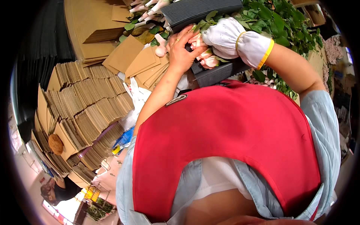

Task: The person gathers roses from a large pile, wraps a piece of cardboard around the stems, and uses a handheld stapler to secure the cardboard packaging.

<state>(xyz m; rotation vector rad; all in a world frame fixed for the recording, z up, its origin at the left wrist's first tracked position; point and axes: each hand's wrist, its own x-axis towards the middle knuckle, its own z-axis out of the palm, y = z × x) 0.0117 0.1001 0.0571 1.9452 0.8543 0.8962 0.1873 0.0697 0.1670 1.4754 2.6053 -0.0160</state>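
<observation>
Far to the left of the left hand, thin black ridged sheets [48, 39] stand in a dense mass. Closer to it, stiff brown cardboard pieces [88, 99] are packed edge-on in wavy rows, and flat, smooth brown cards [140, 62] overlap just beside its wrist. The bare left hand [182, 50] reaches forward, back of the hand up, fingers and thumb spread over soft, rounded pale pink roses [208, 61]. These blooms lie between the two hands, within black corrugated material [219, 73] that shows both beyond and below them. The right hand [222, 38], in a white fabric glove with yellow trim, comes in from the right, wrist bent; leaves hide its fingertips, so its grip cannot be told. Right of and beyond it, glossy green leaves [279, 24] heap up.
</observation>
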